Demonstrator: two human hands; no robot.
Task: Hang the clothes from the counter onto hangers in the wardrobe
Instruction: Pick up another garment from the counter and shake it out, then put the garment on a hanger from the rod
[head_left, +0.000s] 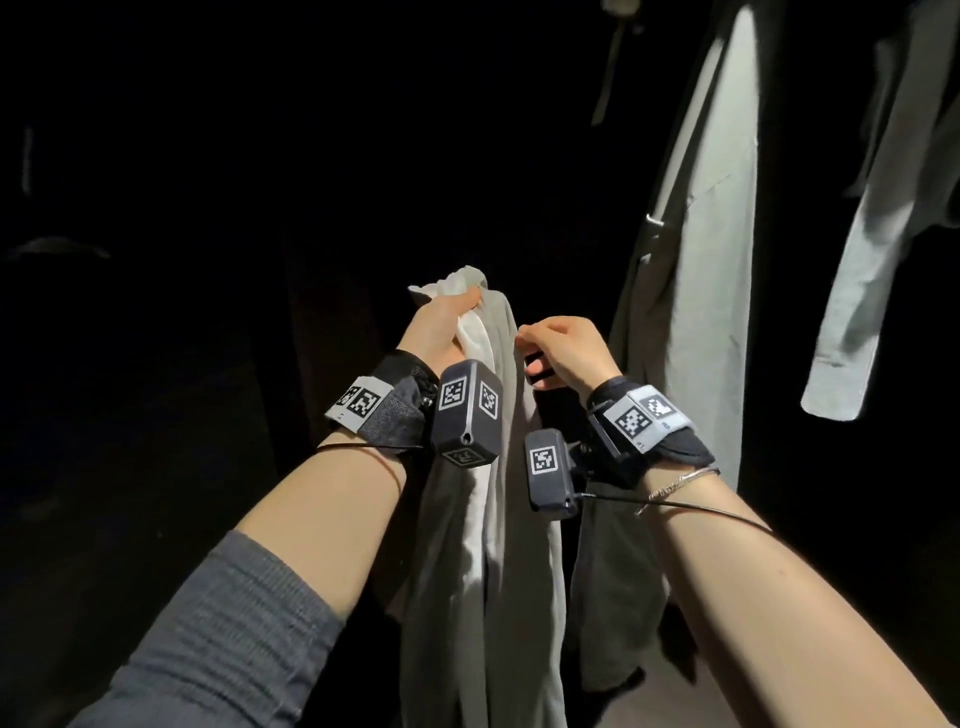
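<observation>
A pale grey-white garment (498, 519) hangs down between my two forearms inside the dark wardrobe. My left hand (441, 325) grips its bunched upper edge, the fingers curled round the cloth. My right hand (563, 348) is just to the right of it at the same height. Its fingers are curled and pinch the garment's edge, with a small dark piece under the palm that I cannot identify. No hanger is plainly visible in my hands.
A light shirt (711, 249) and a dark garment (644, 312) hang at the right. Another pale shirt sleeve (852, 291) dangles at the far right. The left half of the wardrobe is dark. Tracker boxes with cables sit on both wrists.
</observation>
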